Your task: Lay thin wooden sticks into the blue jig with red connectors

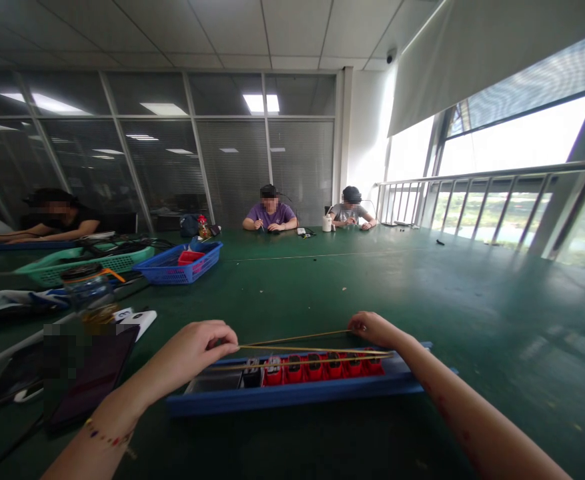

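A long blue tray lies across the table in front of me. In it stands a row of several red holders with dark tops, and a black piece at their left end. A thin yellow band stretches in strands above and along the row. My left hand pinches it above the tray's left part. Beyond the tray's far edge, on the right, my right hand is closed on another stretch of the band. Its fingertips are partly hidden by the hand. Whether the strands form one loop is unclear.
To the left are a dark tablet, a white device and a lidded jar. Farther back stand a blue basket with a red container and a green basket holding cables. Several people sit around the table.
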`<state>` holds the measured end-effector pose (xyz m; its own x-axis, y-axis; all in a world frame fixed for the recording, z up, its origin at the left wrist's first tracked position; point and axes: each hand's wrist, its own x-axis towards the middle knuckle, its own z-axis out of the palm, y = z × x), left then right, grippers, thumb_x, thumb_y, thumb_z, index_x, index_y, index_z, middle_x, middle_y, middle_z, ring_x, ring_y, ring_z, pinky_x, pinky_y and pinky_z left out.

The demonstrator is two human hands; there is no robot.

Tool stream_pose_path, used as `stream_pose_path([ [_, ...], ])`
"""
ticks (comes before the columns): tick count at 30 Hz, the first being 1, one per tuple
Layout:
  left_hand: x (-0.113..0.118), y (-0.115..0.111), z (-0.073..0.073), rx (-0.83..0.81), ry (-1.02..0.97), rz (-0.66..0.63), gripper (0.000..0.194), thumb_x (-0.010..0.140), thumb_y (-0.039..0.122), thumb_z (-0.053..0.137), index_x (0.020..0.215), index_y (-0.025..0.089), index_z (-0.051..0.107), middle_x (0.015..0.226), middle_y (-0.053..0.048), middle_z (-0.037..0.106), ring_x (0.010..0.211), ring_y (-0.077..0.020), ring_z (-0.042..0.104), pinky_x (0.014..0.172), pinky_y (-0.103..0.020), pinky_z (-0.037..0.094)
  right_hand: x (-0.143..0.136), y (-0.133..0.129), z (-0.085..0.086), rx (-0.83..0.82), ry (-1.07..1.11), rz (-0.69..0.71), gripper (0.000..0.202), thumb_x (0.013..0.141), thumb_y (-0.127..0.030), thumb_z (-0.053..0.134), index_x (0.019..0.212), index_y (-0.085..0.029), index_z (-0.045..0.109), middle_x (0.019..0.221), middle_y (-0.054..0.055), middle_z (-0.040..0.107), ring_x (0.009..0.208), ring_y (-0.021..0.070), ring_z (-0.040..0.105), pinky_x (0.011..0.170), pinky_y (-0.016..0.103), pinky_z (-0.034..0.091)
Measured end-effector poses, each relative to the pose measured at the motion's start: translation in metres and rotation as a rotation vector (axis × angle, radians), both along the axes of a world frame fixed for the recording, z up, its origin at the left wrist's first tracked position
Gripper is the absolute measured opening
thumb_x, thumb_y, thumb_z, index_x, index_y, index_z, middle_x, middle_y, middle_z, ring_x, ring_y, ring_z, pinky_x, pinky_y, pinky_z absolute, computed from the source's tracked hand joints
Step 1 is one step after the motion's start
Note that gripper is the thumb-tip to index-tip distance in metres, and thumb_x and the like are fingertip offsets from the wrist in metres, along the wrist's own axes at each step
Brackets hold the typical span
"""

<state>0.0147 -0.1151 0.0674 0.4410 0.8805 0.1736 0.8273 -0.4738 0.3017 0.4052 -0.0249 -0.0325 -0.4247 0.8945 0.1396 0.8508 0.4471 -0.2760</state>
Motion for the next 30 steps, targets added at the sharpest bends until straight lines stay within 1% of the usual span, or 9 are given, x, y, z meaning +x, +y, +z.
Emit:
stream_pose_path([
  [4, -0.013, 0.004, 0.016, 0.069, 0.024, 0.012, 0.025, 0.078, 0.041, 0.046, 0.079, 0.025, 0.065, 0.080, 0.003, 0.062, 0.072, -0.0139, 0.055, 0.063, -0.019, 0.037, -0.001, -0.002, 0.002, -0.005, -0.005, -0.010, 0.025, 0.068, -0.013, 0.048, 0.085, -0.018, 0.067, 0.080, 0.005, 0.066, 0.072, 0.0158, 0.058, 0.065, 0.022, 0.043],
  [6, -0.024, 0.008, 0.019, 0.056, 0.023, 0.045, 0.027, 0.078, 0.044, 0.046, 0.081, 0.025, 0.065, 0.081, 0.002, 0.063, 0.072, -0.0147, 0.055, 0.063, -0.020, 0.038, -0.001, -0.003, 0.003, -0.012, -0.008, -0.013, 0.025, 0.068, -0.013, 0.049, 0.085, -0.018, 0.067, 0.080, 0.004, 0.066, 0.073, 0.0157, 0.059, 0.065, 0.021, 0.043],
  [8, -0.033, 0.013, 0.018, 0.032, 0.033, 0.076, 0.030, 0.076, 0.047, 0.046, 0.081, 0.024, 0.065, 0.081, 0.000, 0.063, 0.070, -0.0155, 0.055, 0.063, -0.021, 0.038, -0.001, -0.004, 0.003, -0.013, -0.010, -0.021, 0.025, 0.068, -0.013, 0.048, 0.085, -0.018, 0.067, 0.081, 0.004, 0.066, 0.073, 0.0156, 0.059, 0.064, 0.021, 0.043],
  [11, -0.040, 0.022, 0.008, -0.006, 0.069, 0.089, 0.030, 0.075, 0.047, 0.047, 0.079, 0.023, 0.065, 0.078, 0.000, 0.063, 0.068, -0.0158, 0.056, 0.061, -0.022, 0.038, -0.001, -0.003, 0.002, -0.004, -0.015, -0.027, 0.025, 0.068, -0.015, 0.048, 0.085, -0.018, 0.066, 0.081, 0.004, 0.066, 0.073, 0.0157, 0.059, 0.066, 0.022, 0.043],
  [14, -0.039, 0.033, -0.007, -0.043, 0.102, 0.085, 0.026, 0.074, 0.043, 0.048, 0.076, 0.023, 0.065, 0.073, 0.001, 0.063, 0.065, -0.0151, 0.056, 0.058, -0.021, 0.036, -0.001, -0.003, 0.001, 0.009, -0.024, -0.022, 0.027, 0.068, -0.014, 0.047, 0.087, -0.018, 0.066, 0.082, 0.005, 0.065, 0.074, 0.0156, 0.058, 0.067, 0.022, 0.043],
  [18, -0.027, 0.048, -0.029, -0.085, 0.103, 0.065, 0.021, 0.074, 0.037, 0.050, 0.072, 0.023, 0.064, 0.070, 0.002, 0.064, 0.065, -0.0145, 0.058, 0.056, -0.020, 0.036, -0.001, -0.002, -0.001, 0.019, -0.038, -0.025, 0.034, 0.065, -0.009, 0.044, 0.088, -0.019, 0.066, 0.083, 0.004, 0.064, 0.074, 0.0154, 0.057, 0.067, 0.022, 0.042],
  [22, -0.010, 0.062, -0.047, -0.132, 0.157, 0.037, 0.017, 0.073, 0.034, 0.051, 0.070, 0.023, 0.064, 0.070, 0.001, 0.066, 0.066, -0.0144, 0.059, 0.056, -0.020, 0.037, -0.001, -0.002, -0.001, 0.023, -0.044, -0.012, 0.036, 0.063, -0.009, 0.043, 0.090, -0.020, 0.065, 0.084, 0.004, 0.063, 0.076, 0.0155, 0.057, 0.067, 0.022, 0.042],
  [27, 0.007, 0.078, -0.061, -0.119, 0.209, 0.040, 0.012, 0.069, 0.032, 0.057, 0.067, 0.023, 0.065, 0.073, 0.000, 0.066, 0.068, -0.0154, 0.059, 0.057, -0.022, 0.038, 0.000, -0.004, -0.001, 0.027, -0.041, 0.010, 0.036, 0.063, -0.010, 0.042, 0.090, -0.020, 0.065, 0.084, 0.004, 0.063, 0.076, 0.0152, 0.057, 0.068, 0.022, 0.042],
  [30, 0.014, 0.085, -0.066, -0.107, 0.214, 0.047, 0.012, 0.068, 0.032, 0.058, 0.067, 0.023, 0.065, 0.074, -0.001, 0.066, 0.069, -0.0165, 0.059, 0.058, -0.023, 0.038, 0.000, -0.004, -0.001, 0.034, -0.038, 0.030, 0.030, 0.067, -0.015, 0.045, 0.089, -0.019, 0.065, 0.083, 0.004, 0.063, 0.074, 0.0153, 0.057, 0.067, 0.022, 0.042],
])
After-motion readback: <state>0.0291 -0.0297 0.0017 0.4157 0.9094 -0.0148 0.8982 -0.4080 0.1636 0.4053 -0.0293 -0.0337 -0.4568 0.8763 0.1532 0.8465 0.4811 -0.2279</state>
